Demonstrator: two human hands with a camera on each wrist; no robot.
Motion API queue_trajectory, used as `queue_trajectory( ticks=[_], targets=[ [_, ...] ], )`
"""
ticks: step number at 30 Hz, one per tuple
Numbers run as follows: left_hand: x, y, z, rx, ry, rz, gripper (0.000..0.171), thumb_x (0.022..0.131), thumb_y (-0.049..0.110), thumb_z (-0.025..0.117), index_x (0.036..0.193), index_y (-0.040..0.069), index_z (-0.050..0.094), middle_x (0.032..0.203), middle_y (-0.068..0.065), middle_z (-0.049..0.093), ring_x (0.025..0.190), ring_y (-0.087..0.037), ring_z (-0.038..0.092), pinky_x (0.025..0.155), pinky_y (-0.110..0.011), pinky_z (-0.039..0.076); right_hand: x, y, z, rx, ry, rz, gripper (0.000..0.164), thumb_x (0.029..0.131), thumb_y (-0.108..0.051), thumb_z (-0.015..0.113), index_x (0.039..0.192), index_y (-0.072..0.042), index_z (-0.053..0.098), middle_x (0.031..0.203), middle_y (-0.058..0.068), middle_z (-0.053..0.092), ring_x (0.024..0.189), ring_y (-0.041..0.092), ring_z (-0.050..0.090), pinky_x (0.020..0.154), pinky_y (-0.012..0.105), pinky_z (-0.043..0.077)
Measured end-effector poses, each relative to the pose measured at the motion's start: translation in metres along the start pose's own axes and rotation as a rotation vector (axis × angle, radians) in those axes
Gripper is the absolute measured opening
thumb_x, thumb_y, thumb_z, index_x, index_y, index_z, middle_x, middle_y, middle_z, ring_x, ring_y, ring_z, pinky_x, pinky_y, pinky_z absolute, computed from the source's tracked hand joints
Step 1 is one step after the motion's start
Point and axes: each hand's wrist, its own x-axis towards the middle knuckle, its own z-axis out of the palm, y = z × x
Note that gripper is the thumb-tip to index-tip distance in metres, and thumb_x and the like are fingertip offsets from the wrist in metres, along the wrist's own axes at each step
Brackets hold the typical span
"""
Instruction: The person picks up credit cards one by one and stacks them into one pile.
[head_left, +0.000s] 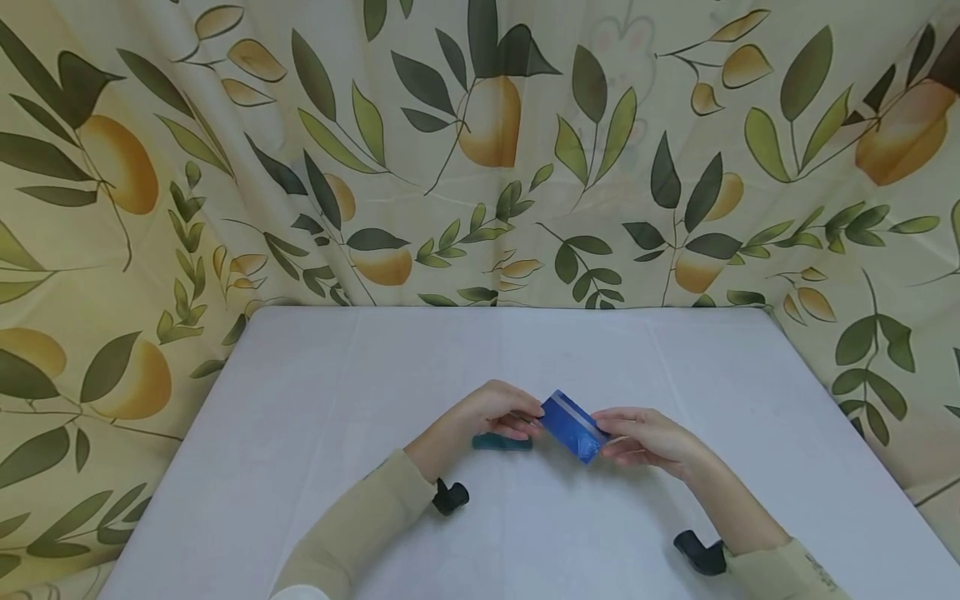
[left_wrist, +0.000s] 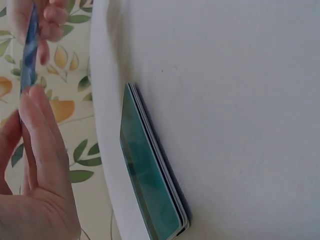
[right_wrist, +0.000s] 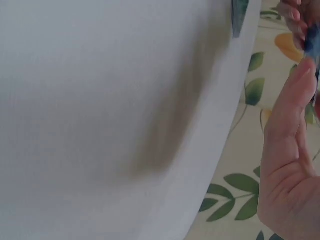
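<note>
A blue card (head_left: 576, 427) with a pale stripe is held above the table between both hands. My left hand (head_left: 501, 410) pinches its left end, and my right hand (head_left: 647, 435) pinches the right end. In the left wrist view the card (left_wrist: 30, 47) appears nearly edge-on, with the left hand (left_wrist: 42, 170) at its near end. A teal-topped stack of cards (left_wrist: 150, 170) lies on the table; in the head view this stack (head_left: 501, 442) is just below the left hand. The right wrist view shows the right hand (right_wrist: 290, 145) with only part of the card visible.
The white-covered table (head_left: 360, 358) spreads beneath both arms. Behind it hangs a curtain (head_left: 420, 167) printed with leaves and orange fruit. Black wrist devices sit near the left cuff (head_left: 452, 497) and the right cuff (head_left: 701, 553).
</note>
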Motion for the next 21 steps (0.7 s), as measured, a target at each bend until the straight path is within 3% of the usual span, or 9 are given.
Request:
queue_trajectory(
  ticks=[5,12,21],
  targets=[
    [-0.002,-0.006,0.001,-0.108,0.101,0.06,0.02,0.08,0.01,0.068,0.098,0.002,0.067,0.083,-0.014,0.07,0.067,-0.017,0.068,0.059,-0.027,0.056,0.006,0.0,0.01,0.135,0.167,-0.005,0.065,0.091,-0.036,0.055,0.136,0.004,0.034,0.102,0.005,0.064,0.081,0.014,0.066,0.072,0.026,0.055],
    [-0.003,-0.013,0.002,-0.232,0.219,0.106,0.027,0.082,0.011,0.066,0.107,0.0,0.063,0.086,-0.014,0.07,0.073,-0.019,0.069,0.063,-0.027,0.056,0.013,0.001,0.027,0.343,0.257,-0.034,0.064,0.092,-0.029,0.054,0.136,0.009,0.028,0.089,-0.001,0.067,0.08,0.011,0.067,0.074,0.026,0.055],
    [-0.009,-0.021,-0.002,-0.334,0.264,0.165,0.03,0.084,0.009,0.064,0.111,-0.003,0.06,0.089,-0.016,0.069,0.076,-0.021,0.068,0.066,-0.03,0.057,0.023,0.001,0.052,0.356,0.33,-0.019,0.06,0.09,-0.032,0.057,0.134,0.005,0.038,0.094,0.002,0.069,0.082,0.009,0.066,0.076,0.026,0.054]
  ],
)
